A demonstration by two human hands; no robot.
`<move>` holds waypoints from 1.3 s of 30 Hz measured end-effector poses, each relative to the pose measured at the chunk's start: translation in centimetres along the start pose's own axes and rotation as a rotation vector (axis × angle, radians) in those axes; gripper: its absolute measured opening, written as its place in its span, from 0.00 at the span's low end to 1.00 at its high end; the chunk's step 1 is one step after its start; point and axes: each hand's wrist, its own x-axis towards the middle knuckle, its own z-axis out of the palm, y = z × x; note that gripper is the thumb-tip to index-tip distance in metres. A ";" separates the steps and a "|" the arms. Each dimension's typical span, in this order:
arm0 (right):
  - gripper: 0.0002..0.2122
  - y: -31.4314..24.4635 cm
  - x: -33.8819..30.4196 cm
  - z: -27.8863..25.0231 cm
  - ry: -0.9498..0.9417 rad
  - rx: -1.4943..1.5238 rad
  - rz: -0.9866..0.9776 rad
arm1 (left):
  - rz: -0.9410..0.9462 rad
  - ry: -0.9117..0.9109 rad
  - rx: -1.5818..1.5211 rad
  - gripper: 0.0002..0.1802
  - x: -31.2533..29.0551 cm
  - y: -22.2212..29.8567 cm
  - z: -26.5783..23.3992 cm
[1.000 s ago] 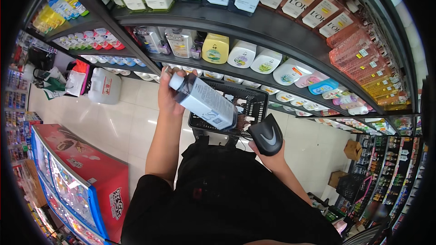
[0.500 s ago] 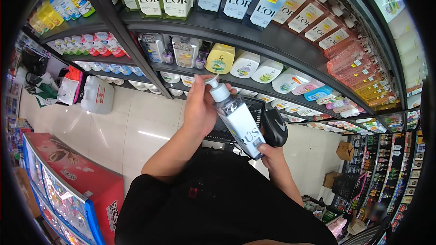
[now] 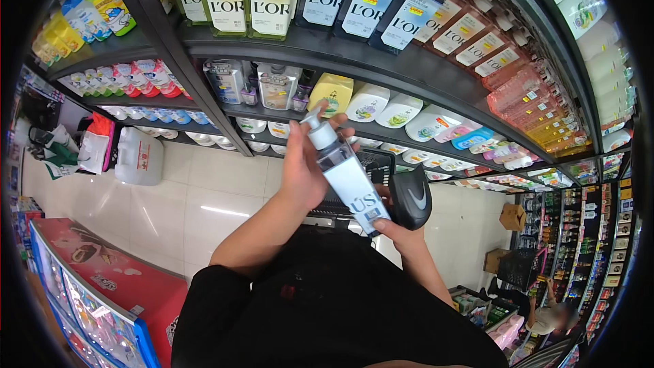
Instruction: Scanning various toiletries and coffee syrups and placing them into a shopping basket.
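A clear pump bottle [image 3: 349, 187] with a white label and a pale pump head [image 3: 320, 133] slants across in front of my chest. Its top rests in my left hand [image 3: 303, 174], whose fingers curl behind the neck. My right hand [image 3: 402, 235] grips the lower end, the thumb lying on the label's bottom edge. Beside that hand is a black device that looks like a handheld barcode scanner [image 3: 412, 197]; it seems to be in the same grip, its handle hidden. Behind the bottle, a black basket [image 3: 376, 161] shows in part.
Dark shelves [image 3: 286, 48] ahead carry rows of pump bottles [image 3: 272, 0] and, lower, a yellow bottle [image 3: 332, 93] among white ones. A white jerrycan [image 3: 138, 155] stands on the tiled floor at left. A red freezer [image 3: 109, 266] is lower left. Another person [image 3: 545, 317] is at lower right.
The bottle has turned slightly and shifted a little left, and fingers of my left hand now show beyond the pump. The black device has tilted. Another person has come into view at lower right.
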 end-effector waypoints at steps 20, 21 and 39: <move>0.35 -2.3 0.0 0.2 -0.045 -0.245 -0.135 | -0.066 -0.186 0.302 0.42 0.7 5.2 0.2; 0.36 -2.3 -0.1 0.2 -0.025 -0.273 -0.138 | -0.107 -0.163 0.372 0.46 0.7 5.5 -0.1; 0.36 0.2 -1.7 1.3 -0.040 0.275 0.104 | -0.102 -0.186 0.101 0.16 -0.4 5.4 -0.9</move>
